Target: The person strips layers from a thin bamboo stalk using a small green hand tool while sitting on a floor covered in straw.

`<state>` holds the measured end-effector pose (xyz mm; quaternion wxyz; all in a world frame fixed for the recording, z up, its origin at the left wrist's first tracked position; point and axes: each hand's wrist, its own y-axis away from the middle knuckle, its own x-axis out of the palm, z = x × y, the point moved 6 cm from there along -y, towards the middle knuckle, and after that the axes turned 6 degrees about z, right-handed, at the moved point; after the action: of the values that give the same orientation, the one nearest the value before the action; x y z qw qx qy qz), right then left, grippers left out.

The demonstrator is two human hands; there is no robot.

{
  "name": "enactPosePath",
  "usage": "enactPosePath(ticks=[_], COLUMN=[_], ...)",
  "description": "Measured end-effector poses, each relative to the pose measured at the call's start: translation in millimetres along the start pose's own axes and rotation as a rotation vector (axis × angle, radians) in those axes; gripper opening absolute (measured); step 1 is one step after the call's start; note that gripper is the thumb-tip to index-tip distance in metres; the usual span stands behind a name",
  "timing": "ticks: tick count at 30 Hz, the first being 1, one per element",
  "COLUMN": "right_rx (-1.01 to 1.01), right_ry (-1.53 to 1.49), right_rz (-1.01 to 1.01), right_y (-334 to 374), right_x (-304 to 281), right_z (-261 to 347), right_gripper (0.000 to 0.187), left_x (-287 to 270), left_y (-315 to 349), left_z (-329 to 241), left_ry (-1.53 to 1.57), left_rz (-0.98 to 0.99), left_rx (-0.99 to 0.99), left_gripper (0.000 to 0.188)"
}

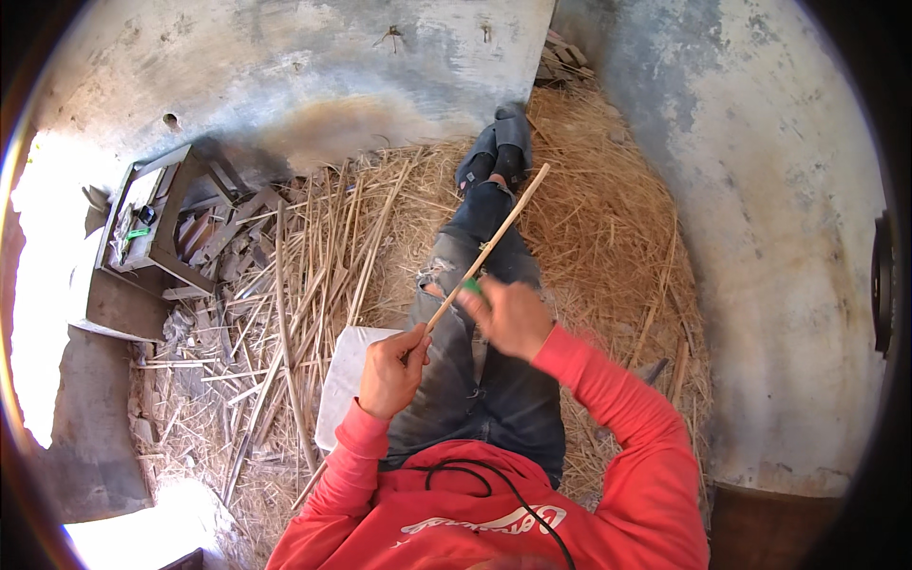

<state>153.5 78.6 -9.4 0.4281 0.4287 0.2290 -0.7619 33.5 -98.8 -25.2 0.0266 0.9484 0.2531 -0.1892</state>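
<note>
My left hand [392, 371] is closed round the near end of a thin, pale wooden stick [513, 215]. The stick slants up and to the right over my legs, its far end near my feet. Partway along it a small pale curl of wood [486, 247] stands off the surface. Beside the stick, my right hand [513, 318] is closed on a small green-handled tool [471, 286]. Motion blurs this hand, and the tool's working end cannot be made out.
Long sticks [285, 313] and straw-like shavings [608, 209] cover the floor. A worn wooden stand [171, 214] at the left bears small items, one of them green. A white block [353, 375] lies by my left thigh. Stained walls [769, 237] rise ahead and at the right.
</note>
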Motion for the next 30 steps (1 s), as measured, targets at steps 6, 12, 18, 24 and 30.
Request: enactPosePath(ticks=[6,12,18,24,30], right_rx=[0.111,-0.101,0.058,-0.082,0.288], right_ry=[0.059,0.02,0.003,0.139,-0.258], right_rz=[-0.236,-0.068,-0.263,-0.249,-0.69], right_y=[-24,18,-14,0,-39], right_x=[-53,12,-54,-4,-103], right_z=[-63,-4,-78,-43,-210], right_gripper=[0.055,0.052,0.05,0.056,0.064], left_x=[-1,0,5,4,4], left_y=[4,-1,7,3,16], left_z=[-4,-2,0,-2,6], left_ry=[-0.065,-0.031,0.009,-0.013,-0.024], left_rz=[0.056,0.028,0.06,0.064,0.18], left_rx=[-0.006,-0.003,0.007,-0.003,-0.074], left_gripper=[0.023,0.023,0.023,0.025,0.026])
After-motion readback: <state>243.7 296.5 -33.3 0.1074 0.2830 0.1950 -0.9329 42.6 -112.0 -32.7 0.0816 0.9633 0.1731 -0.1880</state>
